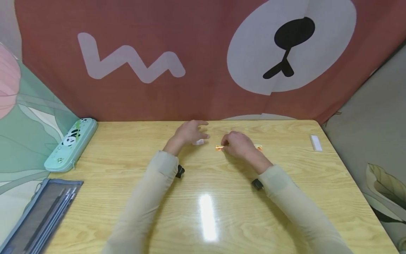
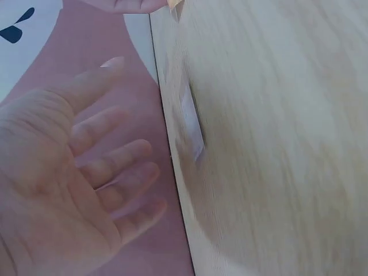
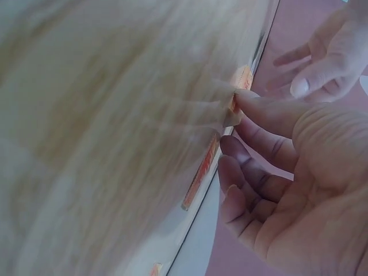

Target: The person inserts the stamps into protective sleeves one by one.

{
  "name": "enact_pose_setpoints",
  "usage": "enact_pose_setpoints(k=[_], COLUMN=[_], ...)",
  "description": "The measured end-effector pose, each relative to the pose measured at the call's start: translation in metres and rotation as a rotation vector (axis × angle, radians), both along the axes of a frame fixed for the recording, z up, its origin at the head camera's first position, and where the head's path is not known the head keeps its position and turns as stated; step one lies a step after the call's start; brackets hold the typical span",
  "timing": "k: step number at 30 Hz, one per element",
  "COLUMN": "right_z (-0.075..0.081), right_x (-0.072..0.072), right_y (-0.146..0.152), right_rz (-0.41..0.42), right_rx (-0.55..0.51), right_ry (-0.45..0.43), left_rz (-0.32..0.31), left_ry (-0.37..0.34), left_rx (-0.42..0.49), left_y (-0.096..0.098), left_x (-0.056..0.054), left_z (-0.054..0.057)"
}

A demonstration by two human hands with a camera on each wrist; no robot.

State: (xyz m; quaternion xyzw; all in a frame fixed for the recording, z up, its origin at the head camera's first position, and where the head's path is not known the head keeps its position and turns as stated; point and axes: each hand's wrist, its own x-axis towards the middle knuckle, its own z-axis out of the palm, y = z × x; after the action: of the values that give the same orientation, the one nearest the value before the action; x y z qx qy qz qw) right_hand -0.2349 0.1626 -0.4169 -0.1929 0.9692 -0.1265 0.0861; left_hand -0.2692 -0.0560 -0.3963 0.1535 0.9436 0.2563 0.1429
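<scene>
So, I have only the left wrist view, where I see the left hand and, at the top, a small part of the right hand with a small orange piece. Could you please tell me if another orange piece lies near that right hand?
Observer: Yes, a narrow, flat orange strip lies on the pale wooden table, close to the right hand.
Operator: Thank you. Is there also something farther to the right?
Observer: A white rectangular block lies near the right edge.
Operator: And what is at the far left?
Observer: A mint-green oblong case with panda pictures lies at the left edge.
</scene>
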Motion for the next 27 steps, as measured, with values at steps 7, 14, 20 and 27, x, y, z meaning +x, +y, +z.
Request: enact_pose_setpoints(k=[7, 14, 20, 27], right_z=[0.001, 0.008, 0.019, 0.021], right_x=[0.001, 0.004, 0.004, 0.006], right_y=[0.002, 0.018, 0.034, 0.042], right_rz=[0.015, -0.048, -0.151, -0.259], right_rx=[0.016, -0.144, -0.364, -0.711], right_ry=[-0.001, -0.011, -0.102, -0.284], left_rz=[0.013, 0.011, -0.005, -0.01], left_ry=[0.024, 0.022, 0.016, 0.002], left_rx=[0.053, 0.041, -0.003, 0.04], left_y=[0.011, 0.02, 0.023, 0.027], left_x=[-0.004, -0.008, -0.016, -0.025], left_z=[0.0, -0.002, -0.001, -0.002])
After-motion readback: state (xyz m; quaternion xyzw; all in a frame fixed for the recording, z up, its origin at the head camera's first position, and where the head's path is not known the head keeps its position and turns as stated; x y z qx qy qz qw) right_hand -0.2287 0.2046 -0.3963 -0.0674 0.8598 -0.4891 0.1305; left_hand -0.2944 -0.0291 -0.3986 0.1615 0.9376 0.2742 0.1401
